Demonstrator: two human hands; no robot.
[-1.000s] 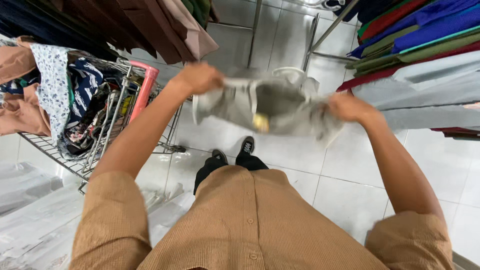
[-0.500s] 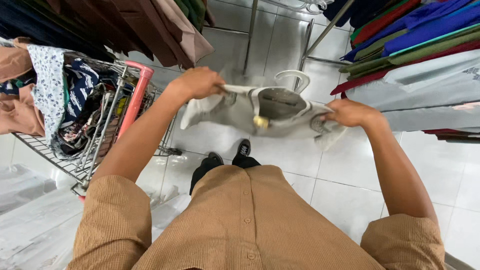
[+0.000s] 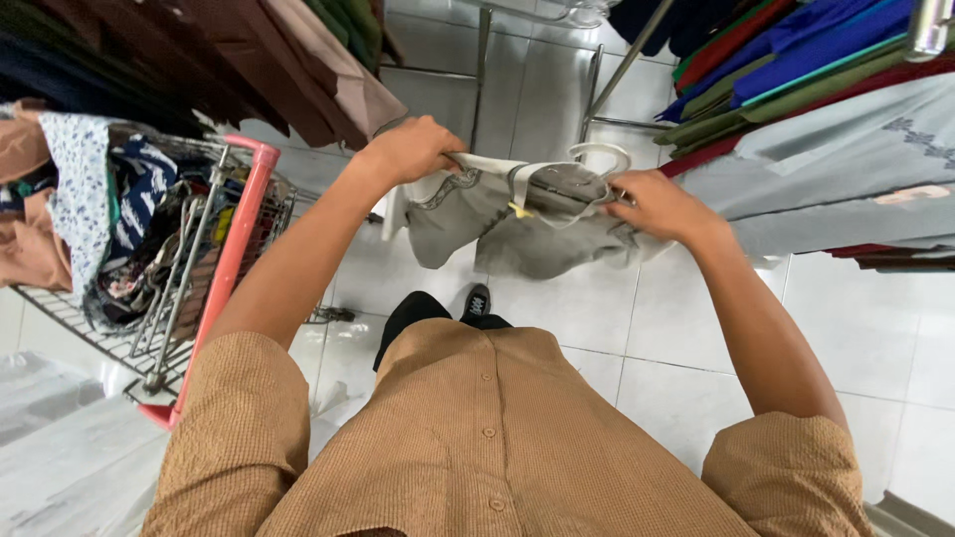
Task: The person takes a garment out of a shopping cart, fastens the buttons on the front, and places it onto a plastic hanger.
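Largest first. Hanging clothes (image 3: 826, 169) in grey, blue, green and red fill a rail just right of the right hand. A second rail of dark and brown garments (image 3: 199, 60) hangs up and left of the left hand.

Container: a wire cart (image 3: 90, 333) with a pink handle (image 3: 234, 249) stands just left of the left forearm. It is heaped with mixed clothes (image 3: 129, 229), floral and dark prints, some draped over its rim.

Step in hand, as judged: a grey garment (image 3: 517, 244) is stretched between both hands, out in front of the body and above the tiled floor, with a white hanger (image 3: 597, 159) at its top edge.
- Left hand (image 3: 413, 149): fist closed over the garment's trimmed left edge.
- Right hand (image 3: 662, 204): fingers curled and pinching cloth by the hanger; whether it also grips the hanger, cannot tell.
- Small yellow tag (image 3: 517, 209) between the hands.

Next move, judgement only: one hand must keep the cloth taut while the other works the hanger at the neck opening.
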